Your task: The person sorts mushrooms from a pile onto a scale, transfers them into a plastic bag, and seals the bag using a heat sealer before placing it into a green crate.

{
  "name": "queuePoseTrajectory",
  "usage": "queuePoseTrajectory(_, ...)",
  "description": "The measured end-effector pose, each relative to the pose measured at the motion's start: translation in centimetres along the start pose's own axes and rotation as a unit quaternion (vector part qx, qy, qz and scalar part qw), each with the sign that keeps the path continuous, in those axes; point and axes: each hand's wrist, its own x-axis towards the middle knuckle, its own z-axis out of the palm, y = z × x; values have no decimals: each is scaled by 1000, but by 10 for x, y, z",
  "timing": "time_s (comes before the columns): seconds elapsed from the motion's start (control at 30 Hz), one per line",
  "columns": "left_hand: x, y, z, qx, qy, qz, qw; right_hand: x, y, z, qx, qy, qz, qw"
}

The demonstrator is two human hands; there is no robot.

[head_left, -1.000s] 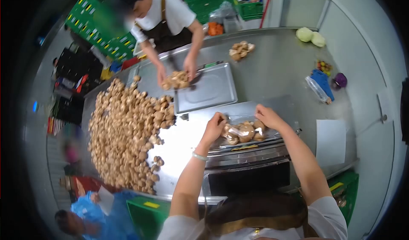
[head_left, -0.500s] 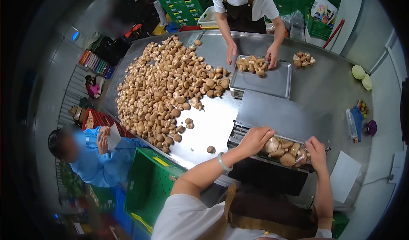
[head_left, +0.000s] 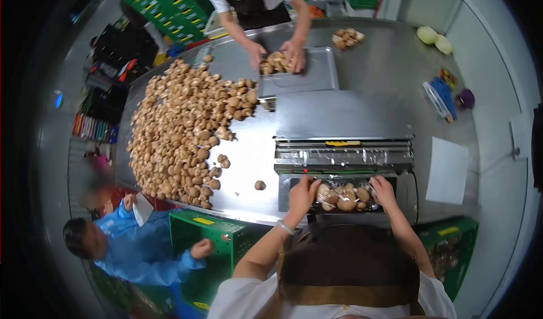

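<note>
A steel counter (head_left: 373, 92) is shown, with a broad heap of loose mushrooms (head_left: 186, 126) spread at 9 to 10 o'clock of the film wrapping machine (head_left: 344, 155). A metal tray (head_left: 314, 73) is seen at 12 o'clock, where a co-worker's hands (head_left: 277, 62) are laid on a small pile. The film-covered pack of mushrooms (head_left: 344, 197) is held at the machine's near edge, 6 o'clock, gripped at its ends by the left hand (head_left: 304, 193) and right hand (head_left: 383, 190). A single mushroom (head_left: 259, 185) is left at 9 o'clock of the pack.
</note>
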Motion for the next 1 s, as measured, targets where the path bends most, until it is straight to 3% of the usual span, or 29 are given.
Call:
queuePoseTrajectory(0.03,-5,-3,-2,-55,12,-18,998,-6,5,-1,30,26,-9,999)
queuePoseTrajectory(0.07,-12,-15,4,-84,44,17,995,-7,20,-3,22,34,-65,997)
queuePoseTrajectory(0.13,-28,-31,13,-169,54,-9,984,-4,48,12,-18,98,-204,974)
queuePoseTrajectory(0.17,-34,-35,14,-207,58,-40,976,-17,32,15,-33,103,-170,979)
queuePoseTrajectory(0.23,-33,-37,6,-199,97,-22,975,-38,22,4,18,126,-129,983)
queuePoseTrajectory(0.27,-31,-33,-1,-195,118,-12,974,-62,1,-5,104,128,-90,982)
queuePoseTrajectory(0.3,-31,-20,-14,-193,118,19,974,-74,15,-15,70,181,-147,970)
queuePoseTrajectory(0.37,-32,-28,-19,-137,49,12,989,-113,14,-33,8,245,-163,956)
queuePoseTrajectory(0.43,-33,-26,-2,42,12,80,996,-122,50,-34,-47,318,-139,937)
queuePoseTrajectory(0.53,-23,-16,30,214,-44,255,942,-102,124,-17,-76,411,-101,903)
queuePoseTrajectory(0.57,-15,-10,40,255,-58,321,910,-90,145,-6,-67,431,-72,897)
queuePoseTrajectory(0.63,-1,18,61,196,-136,378,895,-66,194,26,18,440,-59,896)
queuePoseTrajectory(0.67,5,32,67,156,-181,397,886,-60,189,44,456,404,-43,792)
queuePoseTrajectory(0.7,5,44,70,119,-218,412,876,-72,186,53,403,332,-88,848)
queuePoseTrajectory(0.73,-3,50,74,35,-257,321,911,-85,185,61,348,249,-142,892)
queuePoseTrajectory(0.77,-10,56,80,-53,-285,229,929,-96,174,59,103,169,-148,969)
queuePoseTrajectory(0.8,-22,59,91,-200,-316,196,906,-107,158,58,-143,105,-196,964)
queuePoseTrajectory(0.83,-35,59,94,-347,-340,161,859,-139,115,39,-552,39,-164,817)
queuePoseTrajectory(0.87,-47,72,78,-428,-409,79,802,-152,98,34,-535,-6,-184,825)
queuePoseTrajectory(0.9,-57,93,60,-504,-470,2,725,-160,85,32,-434,-38,-182,882)
queuePoseTrajectory(0.97,-71,118,32,-543,-513,43,664,-170,53,22,-237,-95,-165,953)
queuePoseTrajectory(1.0,-78,130,16,-518,-527,81,669,-171,34,18,-156,-112,-152,969)
